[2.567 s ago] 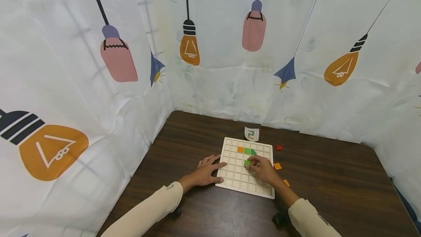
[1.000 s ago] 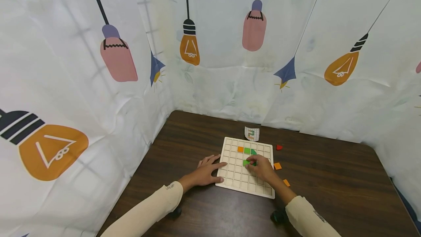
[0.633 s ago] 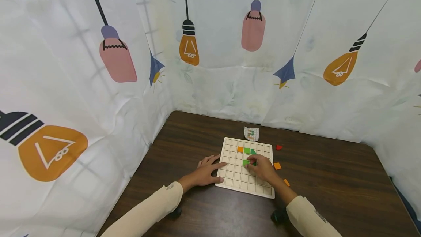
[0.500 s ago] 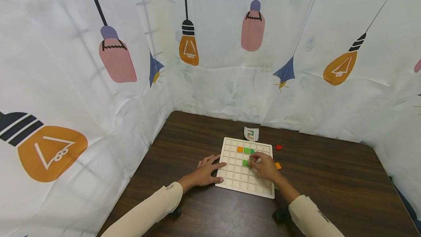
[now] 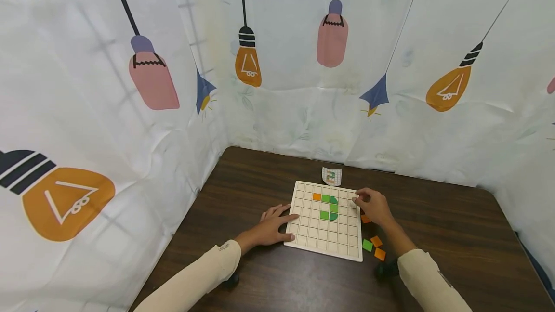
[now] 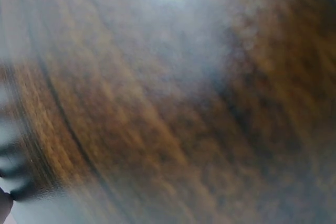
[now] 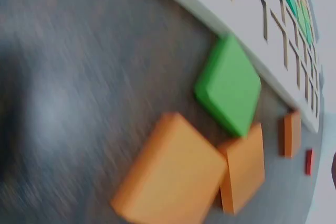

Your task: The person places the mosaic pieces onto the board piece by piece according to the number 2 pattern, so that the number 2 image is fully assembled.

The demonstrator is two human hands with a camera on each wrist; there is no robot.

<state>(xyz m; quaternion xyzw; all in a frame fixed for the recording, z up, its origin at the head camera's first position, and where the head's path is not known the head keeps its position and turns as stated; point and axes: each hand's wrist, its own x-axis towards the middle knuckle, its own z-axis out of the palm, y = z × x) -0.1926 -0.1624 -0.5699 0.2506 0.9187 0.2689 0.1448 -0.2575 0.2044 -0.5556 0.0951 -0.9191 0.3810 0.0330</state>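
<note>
Board (image 5: pixel 312 237) and hands come first, in the head view. We see the left hand (image 5: pixel 274 225) spread, its fingers extended and its thumb apart, resting on the near-side edge of the board with nothing gripped. To its right, on the gridded surface, sit an orange tile (image 5: pixel 317 197), three green tiles (image 5: pixel 334 208) and two darker rounded pieces (image 5: pixel 333 216). The right hand (image 5: pixel 375 206) is at the board's far side from the left hand, fingers bent and thumb close to the index finger; we cannot tell whether anything is between the tips. Its heel partly covers a loose orange tile (image 5: pixel 365 218). Nearer the body than that hand, a loose green tile (image 5: pixel 367 245) and two more orange tiles (image 5: pixel 379 253) lie on the table (image 5: pixel 260 182). Ahead of both hands is a printed card (image 5: pixel 331 176), its pattern too small to read.

In the left wrist view we get only blurred brown tabletop, with glare above and a smeared dark patch cut off at the left; the pale bit in the lower corner may be a fingertip.

In the right wrist view the loose tiles loom large, the board is cropped, and beyond them shows a red piece (image 7: pixel 308 162), which the right hand hides from the head camera.
</note>
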